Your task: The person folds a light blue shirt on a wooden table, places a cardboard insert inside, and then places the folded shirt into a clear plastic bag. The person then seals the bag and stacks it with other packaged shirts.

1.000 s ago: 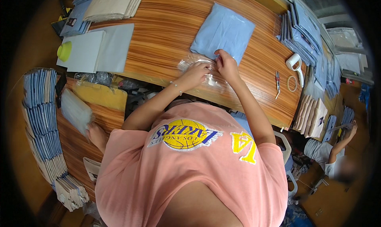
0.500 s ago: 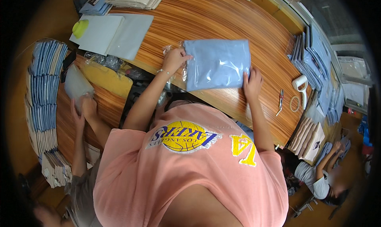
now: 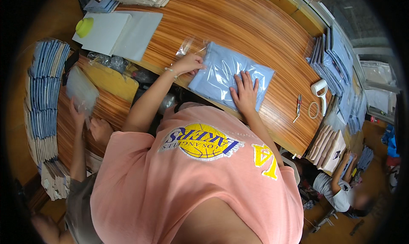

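A folded light-blue garment in a clear plastic bag [image 3: 221, 71] lies on the striped wooden table [image 3: 255, 26], close to its near edge. My right hand [image 3: 245, 90] presses flat on the bag, fingers spread. My left hand [image 3: 189, 64] grips the bag's left end, where the loose clear flap [image 3: 185, 48] sticks out toward the table's middle.
White sheets with a yellow cap [image 3: 84, 26] lie at the table's far left. Stacks of bagged blue garments [image 3: 336, 56] line the right edge, beside a tape dispenser [image 3: 319, 90] and a pen [image 3: 298, 107]. Another person's hands hold a bag [image 3: 81, 90] at left, by tall stacks [image 3: 42, 90].
The bagged garment has turned and slid closer to the near edge. My right hand moved from its right edge onto its top. My left hand stays at the open end.
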A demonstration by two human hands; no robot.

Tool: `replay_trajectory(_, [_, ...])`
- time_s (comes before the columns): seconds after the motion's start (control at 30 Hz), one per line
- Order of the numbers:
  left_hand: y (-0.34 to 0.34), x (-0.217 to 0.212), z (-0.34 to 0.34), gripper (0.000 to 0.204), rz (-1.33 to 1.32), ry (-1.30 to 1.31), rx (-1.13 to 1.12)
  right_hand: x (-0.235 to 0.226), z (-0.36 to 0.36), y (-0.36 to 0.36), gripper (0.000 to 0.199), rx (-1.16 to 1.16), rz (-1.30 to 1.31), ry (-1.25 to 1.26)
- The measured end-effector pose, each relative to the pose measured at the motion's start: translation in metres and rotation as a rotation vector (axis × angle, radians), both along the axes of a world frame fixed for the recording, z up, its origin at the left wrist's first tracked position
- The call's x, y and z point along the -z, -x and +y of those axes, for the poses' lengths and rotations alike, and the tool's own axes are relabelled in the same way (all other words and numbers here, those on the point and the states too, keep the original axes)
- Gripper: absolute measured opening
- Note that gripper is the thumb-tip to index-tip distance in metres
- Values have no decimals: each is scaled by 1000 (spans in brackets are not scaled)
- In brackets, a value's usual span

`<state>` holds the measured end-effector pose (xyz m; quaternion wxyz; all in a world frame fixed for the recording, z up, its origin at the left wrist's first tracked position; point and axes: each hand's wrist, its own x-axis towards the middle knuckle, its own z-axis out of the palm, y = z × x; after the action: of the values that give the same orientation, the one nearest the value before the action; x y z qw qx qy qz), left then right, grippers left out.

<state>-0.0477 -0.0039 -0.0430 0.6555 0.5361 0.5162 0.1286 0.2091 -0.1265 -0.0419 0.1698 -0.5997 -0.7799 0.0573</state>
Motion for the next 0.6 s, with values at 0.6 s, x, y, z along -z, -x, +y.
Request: replay_trajectory(0.6, [2, -17, -26, 29, 49, 151, 255, 5, 3, 1, 45, 14, 21, -22])
